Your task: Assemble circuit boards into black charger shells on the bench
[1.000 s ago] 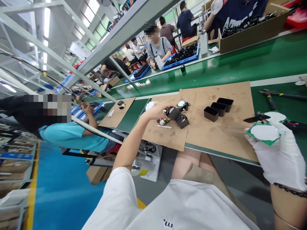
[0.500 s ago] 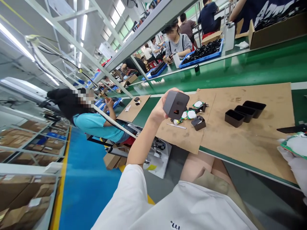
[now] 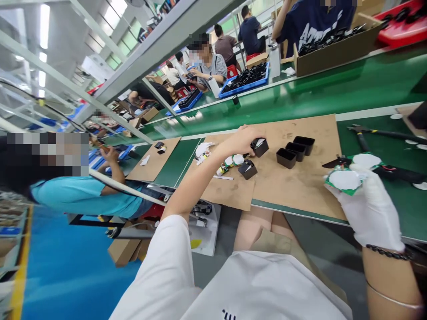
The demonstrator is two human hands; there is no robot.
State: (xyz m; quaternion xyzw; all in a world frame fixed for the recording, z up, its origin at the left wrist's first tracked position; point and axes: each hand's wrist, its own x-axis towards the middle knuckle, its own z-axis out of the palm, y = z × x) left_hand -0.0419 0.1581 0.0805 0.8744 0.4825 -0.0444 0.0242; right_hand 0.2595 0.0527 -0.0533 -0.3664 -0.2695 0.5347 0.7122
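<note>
My bare left hand (image 3: 243, 138) is closed on a small black plastic case (image 3: 260, 148), whose open top shows something pale inside. Just below it a second filled black case (image 3: 247, 170) sits on the brown cardboard (image 3: 267, 186). Beside my left fingers lie green circuit boards (image 3: 235, 160) with white round faces. My right hand (image 3: 370, 204), in a white glove, grips a green circuit board (image 3: 343, 180) with a white face; another such board (image 3: 367, 161) shows just behind it. Farther along the cardboard, three hollow black cases (image 3: 295, 152) stand in a row.
Cutting pliers (image 3: 360, 133) lie on the green bench at the right. A white strip (image 3: 223, 177) rests near the cardboard's front edge. Across the bench are a blue tray (image 3: 247, 80) of black parts and a cardboard box (image 3: 333, 55). A person in turquoise (image 3: 93, 193) sits at left.
My left hand has lowered its black case towards the cardboard and tipped it, so the open top now shows. The view has swung right, bringing my gloved right hand fully into sight.
</note>
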